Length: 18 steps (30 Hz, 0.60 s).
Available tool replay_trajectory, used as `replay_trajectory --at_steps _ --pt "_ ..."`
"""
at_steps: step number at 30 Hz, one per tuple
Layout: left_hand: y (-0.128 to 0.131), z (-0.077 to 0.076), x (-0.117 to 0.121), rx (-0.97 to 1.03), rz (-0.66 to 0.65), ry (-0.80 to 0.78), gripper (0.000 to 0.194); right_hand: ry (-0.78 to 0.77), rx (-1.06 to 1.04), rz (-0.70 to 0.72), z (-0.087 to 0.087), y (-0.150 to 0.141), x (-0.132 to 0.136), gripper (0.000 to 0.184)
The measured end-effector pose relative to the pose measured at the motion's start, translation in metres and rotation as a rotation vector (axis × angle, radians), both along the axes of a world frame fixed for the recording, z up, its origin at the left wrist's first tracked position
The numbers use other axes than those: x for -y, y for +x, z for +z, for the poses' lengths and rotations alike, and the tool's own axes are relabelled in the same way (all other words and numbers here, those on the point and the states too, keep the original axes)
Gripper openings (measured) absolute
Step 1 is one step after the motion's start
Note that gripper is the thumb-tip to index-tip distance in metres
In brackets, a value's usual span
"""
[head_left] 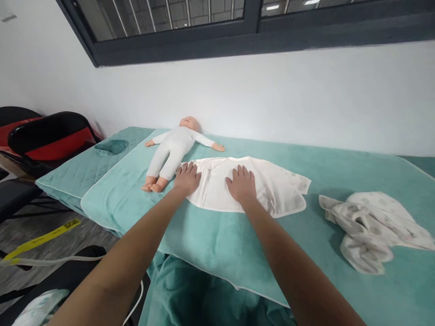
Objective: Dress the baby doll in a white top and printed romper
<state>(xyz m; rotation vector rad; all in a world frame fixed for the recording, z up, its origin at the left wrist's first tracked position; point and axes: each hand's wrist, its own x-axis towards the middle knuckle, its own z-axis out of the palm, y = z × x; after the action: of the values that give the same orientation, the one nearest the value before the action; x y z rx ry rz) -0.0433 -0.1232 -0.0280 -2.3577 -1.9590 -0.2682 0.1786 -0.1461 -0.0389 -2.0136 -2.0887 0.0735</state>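
Observation:
A white baby garment [217,190] lies spread out on the green bed cover, slightly wrinkled, with a small print along its edges. My left hand [188,179] rests flat on its left end, fingers spread. Palm down, my right hand [243,184] presses on the middle of the same cloth with its fingers apart. Just left of the garment a baby doll [178,142] in a white body lies on its back, arms stretched out and head towards the wall. Neither hand touches the doll.
A crumpled white printed cloth [370,226] lies at the right on the green bed cover [288,253]. Black and red chairs [54,136] stand at the left. A white cable [68,260] with a yellow tag [44,239] runs at lower left. The white wall [254,99] borders the bed.

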Motion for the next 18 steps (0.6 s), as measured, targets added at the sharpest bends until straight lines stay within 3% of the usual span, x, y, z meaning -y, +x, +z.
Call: replay_trajectory --at_steps 7,11,14,16,18 --pt "-0.004 -0.005 0.001 0.075 0.053 -0.027 0.057 0.024 -0.127 0.118 0.003 0.002 0.016 0.05" --pt "-0.004 -0.007 0.0 0.078 0.047 -0.012 0.057 0.027 -0.2 0.183 0.013 0.031 0.036 0.038" --pt "-0.004 -0.008 0.0 0.091 0.044 -0.007 0.057 0.1 -0.245 0.019 0.027 0.084 0.041 0.048" --pt "-0.004 -0.008 0.0 0.095 0.047 -0.012 0.058 0.225 -0.27 -0.237 0.035 0.128 0.041 0.048" --pt "-0.004 -0.007 0.0 0.098 0.049 -0.019 0.058 0.241 -0.222 -0.468 0.037 0.167 0.04 0.05"
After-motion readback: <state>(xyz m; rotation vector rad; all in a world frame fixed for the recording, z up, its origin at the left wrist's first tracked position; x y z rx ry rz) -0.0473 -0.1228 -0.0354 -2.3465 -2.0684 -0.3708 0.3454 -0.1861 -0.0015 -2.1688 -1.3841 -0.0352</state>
